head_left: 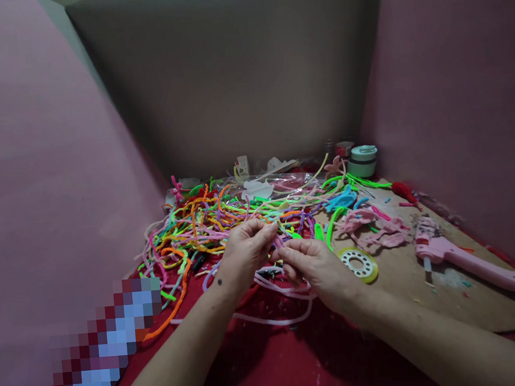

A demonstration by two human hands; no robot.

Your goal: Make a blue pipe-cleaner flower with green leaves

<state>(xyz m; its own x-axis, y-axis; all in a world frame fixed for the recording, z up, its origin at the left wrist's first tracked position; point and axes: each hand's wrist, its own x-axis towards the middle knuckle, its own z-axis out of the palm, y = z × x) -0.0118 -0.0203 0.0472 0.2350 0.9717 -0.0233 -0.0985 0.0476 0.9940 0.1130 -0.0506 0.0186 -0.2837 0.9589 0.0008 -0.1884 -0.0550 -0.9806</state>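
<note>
left hand (pixel 250 244), right hand (pixel 310 260) pinch purple strand (pixel 280 242)

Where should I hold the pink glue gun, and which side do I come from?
On the glue gun, probably the middle of the long handle, from the near side. It lies on cardboard with the handle slanting toward you at the right, apart from the bulkier end where a pale stick pokes out.

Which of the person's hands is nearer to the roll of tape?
Right. The right hand is just left of the roll of tape; the left hand is farther left.
</note>
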